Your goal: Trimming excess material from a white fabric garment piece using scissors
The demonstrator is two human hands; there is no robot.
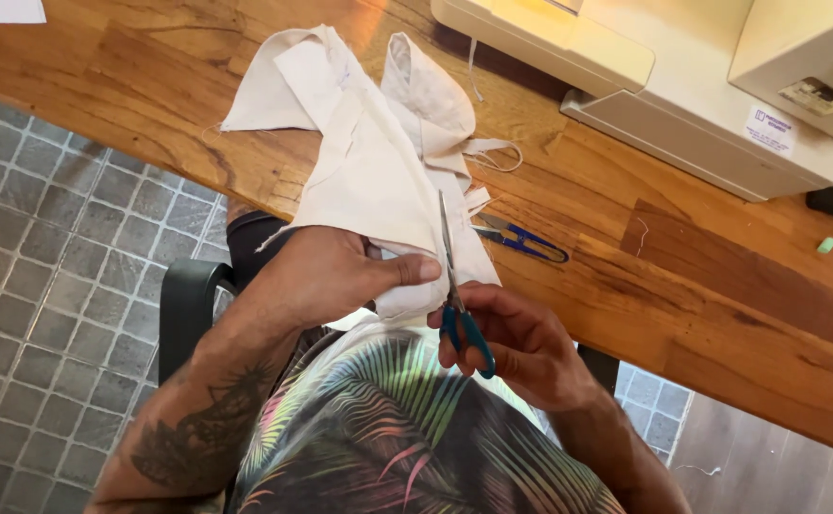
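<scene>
head view: cream fabric [378,181] pinched between hands, scissors [455,286] cutting.

Home sewing corner, as we read it. Upper right of the frame: 1 cream sewing machine [721,86] on a wooden worktable [702,286]. Centre: off-white cloth pieces [378,162] and thread snips [521,238]. Left edge: grey tiled floor [45,286] and 1 dark chair [188,305].
</scene>
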